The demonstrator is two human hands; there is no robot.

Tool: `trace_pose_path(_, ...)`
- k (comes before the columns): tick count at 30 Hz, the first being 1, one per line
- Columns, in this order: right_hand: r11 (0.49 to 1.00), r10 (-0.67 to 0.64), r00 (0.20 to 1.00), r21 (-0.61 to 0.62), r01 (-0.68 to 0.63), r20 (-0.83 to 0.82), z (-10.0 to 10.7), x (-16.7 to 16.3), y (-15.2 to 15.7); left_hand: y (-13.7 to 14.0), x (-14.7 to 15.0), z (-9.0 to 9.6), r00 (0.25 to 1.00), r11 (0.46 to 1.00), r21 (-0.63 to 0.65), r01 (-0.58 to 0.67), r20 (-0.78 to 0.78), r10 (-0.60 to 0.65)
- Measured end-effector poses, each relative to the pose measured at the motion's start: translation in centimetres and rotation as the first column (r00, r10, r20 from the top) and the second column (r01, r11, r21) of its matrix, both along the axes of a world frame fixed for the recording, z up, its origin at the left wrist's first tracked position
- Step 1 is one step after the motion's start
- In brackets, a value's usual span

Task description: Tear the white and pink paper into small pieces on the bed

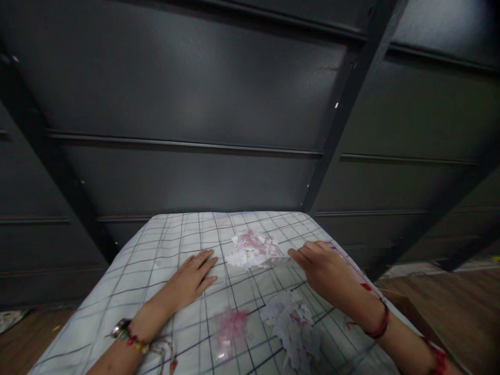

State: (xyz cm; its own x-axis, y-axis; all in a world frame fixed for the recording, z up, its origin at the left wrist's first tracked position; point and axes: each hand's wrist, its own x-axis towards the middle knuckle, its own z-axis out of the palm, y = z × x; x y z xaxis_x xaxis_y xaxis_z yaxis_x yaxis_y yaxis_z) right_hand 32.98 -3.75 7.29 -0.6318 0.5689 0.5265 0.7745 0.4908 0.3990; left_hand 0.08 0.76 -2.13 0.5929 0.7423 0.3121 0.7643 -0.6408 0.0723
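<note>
My right hand (318, 268) is closed, with the end of a thin, pale, see-through strip (278, 260) between its fingers. The strip reaches left to the near right edge of a heap of white and pink paper scraps (252, 249); its exact kind cannot be made out. My left hand (197, 273) lies palm down on the checked cloth (172, 245), fingers spread, left of the heap and apart from it. Closer to me are a second pile of white scraps with red bits (295, 330) and a clear packet with pink contents (230, 333), both slightly blurred.
A dark grey panelled wall (203, 104) stands right behind the cloth-covered table. Flat pink and red items (357, 276) lie along the right edge, partly behind my right arm. A brown box (406, 312) sits beside the table, over a wooden floor (461, 291).
</note>
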Motion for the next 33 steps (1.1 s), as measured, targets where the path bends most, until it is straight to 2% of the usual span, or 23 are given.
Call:
trace_pose_path(4,1.000,0.012,1.000,-0.008,-0.012,0.003,-0.6,-0.1,0.0,-0.7,0.9,1.8,0.990,0.990,-0.023,0.138,0.016,-0.138)
trace_pose_path(9,0.999,0.036,0.999,-0.009,-0.036,-0.018,-0.2,0.0,-0.2,-1.5,1.8,3.2,0.984,0.980,-0.091,0.177,0.003,-0.177)
trace_pose_path(18,0.995,0.080,0.997,-0.060,-0.079,0.017,-1.9,0.1,-0.1,-1.6,2.0,3.7,0.985,0.976,-0.142,0.164,-0.039,-0.171)
trace_pose_path(22,0.987,0.130,0.991,-0.089,-0.131,-0.018,-1.4,0.1,-0.6,-1.6,2.0,3.8,0.985,0.977,-0.142,0.162,-0.035,-0.168)
trace_pose_path(27,0.989,0.145,0.989,-0.014,-0.146,-0.028,-0.4,0.0,-0.6,-1.6,2.0,3.5,0.986,0.980,-0.114,0.165,-0.012,-0.168)
trace_pose_path(29,0.992,0.129,0.991,0.011,-0.129,-0.019,-0.6,-0.1,-0.4,-1.6,2.0,3.5,0.984,0.978,-0.108,0.176,-0.002,-0.177)
trace_pose_path(33,0.986,0.163,0.986,-0.035,-0.164,-0.030,-1.1,-0.5,-0.6,-1.6,2.1,3.6,0.983,0.979,-0.100,0.180,-0.008,-0.182)
